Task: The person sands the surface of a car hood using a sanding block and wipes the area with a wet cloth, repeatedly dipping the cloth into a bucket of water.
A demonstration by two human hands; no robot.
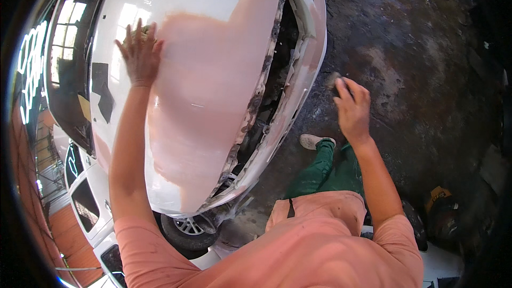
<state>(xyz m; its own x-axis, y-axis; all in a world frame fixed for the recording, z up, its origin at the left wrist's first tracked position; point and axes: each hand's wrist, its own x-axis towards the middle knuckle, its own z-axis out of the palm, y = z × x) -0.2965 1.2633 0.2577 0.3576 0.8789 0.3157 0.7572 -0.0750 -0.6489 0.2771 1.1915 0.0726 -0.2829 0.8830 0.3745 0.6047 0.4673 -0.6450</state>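
Observation:
My left hand [140, 56] lies on the hood [208, 69] of a white car, fingers spread and flat. A bit of something yellowish shows between and under its fingers; its kind cannot be made out. Large dull pink patches with uneven edges cover much of the white hood. Over the floor, away from the car's front, my right hand [353, 108] is closed with a small grey-brown piece [334, 79] pinched at the fingertips. That piece is too blurred to name.
An open dark gap [274, 69] with rough edges runs along the car's front. A wheel [186, 231] stands near my left side. Dark tape [102, 93] sticks near the windshield [66, 58]. Another white vehicle [88, 202] is at left. A dark bin-like object [442, 213] stands at right.

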